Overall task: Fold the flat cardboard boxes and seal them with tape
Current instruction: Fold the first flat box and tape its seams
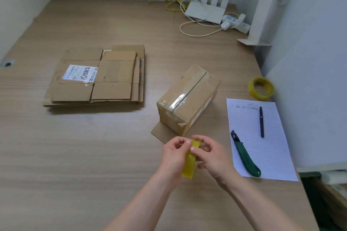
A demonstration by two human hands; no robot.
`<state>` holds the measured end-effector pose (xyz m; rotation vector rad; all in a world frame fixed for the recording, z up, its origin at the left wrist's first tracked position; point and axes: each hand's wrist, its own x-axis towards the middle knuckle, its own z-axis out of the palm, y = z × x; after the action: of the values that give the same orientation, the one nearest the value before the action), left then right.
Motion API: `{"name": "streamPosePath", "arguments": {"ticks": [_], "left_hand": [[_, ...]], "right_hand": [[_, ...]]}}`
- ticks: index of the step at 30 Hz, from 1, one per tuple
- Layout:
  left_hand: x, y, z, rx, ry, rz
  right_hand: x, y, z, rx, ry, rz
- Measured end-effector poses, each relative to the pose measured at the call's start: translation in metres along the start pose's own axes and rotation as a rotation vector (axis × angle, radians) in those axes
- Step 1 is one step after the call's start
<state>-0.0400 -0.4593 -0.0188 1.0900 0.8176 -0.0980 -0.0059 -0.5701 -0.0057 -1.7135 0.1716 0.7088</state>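
2 hands meet just in front of the folded box (188,99), and both pinch a yellow tape roll (189,159) held on edge above the counter (93,155): the left hand (173,153) grips its near side, and the fingertips of the right hand (211,154) pick at its top, probably hunting the loose end. The risk from here is plain. If the end lifts unevenly, the strip may split or fold back and stick to itself (thin film does that readily), and a wrinkled strip would seal poorly.

The box lies near the counter's right side, its long axis running from the near left to the far right, with a taped seam along the top. 1 flap lies flat on the counter at its near end, so that end looks unsealed. A stack of flat cardboard boxes (95,77) waits well apart to the left.
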Motion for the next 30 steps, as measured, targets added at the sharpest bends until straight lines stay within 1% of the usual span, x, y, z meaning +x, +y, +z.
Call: {"name": "streamPosePath", "arguments": {"ticks": [4, 6, 7, 9, 12, 13, 14, 15, 17, 18, 20, 21, 24, 27, 30], "left_hand": [[-0.004, -0.001, -0.005, -0.002, -0.038, 0.022], [-0.007, -0.002, -0.006, 0.045, -0.043, 0.060], [-0.007, -0.003, -0.006, 0.112, -0.026, 0.109], [-0.007, -0.004, -0.011, 0.291, 0.054, 0.298], [0.005, 0.016, -0.028, 0.398, 0.235, 0.626], [0.014, 0.028, -0.034, 0.497, 0.272, 0.724], [0.023, 0.040, -0.039, 0.644, 0.276, 0.807], [0.034, 0.051, -0.042, 0.805, 0.242, 0.877], [0.055, 0.069, -0.044, 1.096, 0.122, 1.012], [0.064, 0.074, -0.043, 1.206, 0.053, 1.068], [0.076, 0.077, -0.040, 1.328, -0.052, 1.127], [0.080, 0.076, -0.039, 1.336, -0.072, 1.166], [0.093, 0.070, -0.037, 1.263, -0.064, 1.279], [0.102, 0.064, -0.042, 1.276, -0.115, 1.303], [0.105, 0.061, -0.043, 1.278, -0.099, 1.314]], "right_hand": [[0.001, 0.004, 0.009, 0.106, 0.104, -0.028], [0.003, 0.009, 0.010, 0.125, 0.149, -0.063], [0.004, 0.011, 0.010, 0.110, 0.172, -0.083], [0.006, 0.015, 0.008, 0.087, 0.231, -0.100], [0.011, 0.015, -0.004, 0.067, 0.374, -0.091], [0.013, 0.013, -0.009, 0.038, 0.427, -0.110], [0.015, 0.010, -0.015, -0.006, 0.473, -0.145], [0.017, 0.004, -0.020, -0.051, 0.509, -0.181], [0.025, -0.009, -0.025, -0.113, 0.552, -0.219], [0.030, -0.015, -0.025, -0.132, 0.567, -0.228], [0.038, -0.027, -0.021, -0.188, 0.592, -0.251], [0.041, -0.032, -0.017, -0.223, 0.598, -0.271], [0.048, -0.041, 0.000, -0.390, 0.593, -0.383], [0.051, -0.035, 0.013, -0.557, 0.560, -0.499], [0.053, -0.029, 0.020, -0.637, 0.570, -0.531]]}}
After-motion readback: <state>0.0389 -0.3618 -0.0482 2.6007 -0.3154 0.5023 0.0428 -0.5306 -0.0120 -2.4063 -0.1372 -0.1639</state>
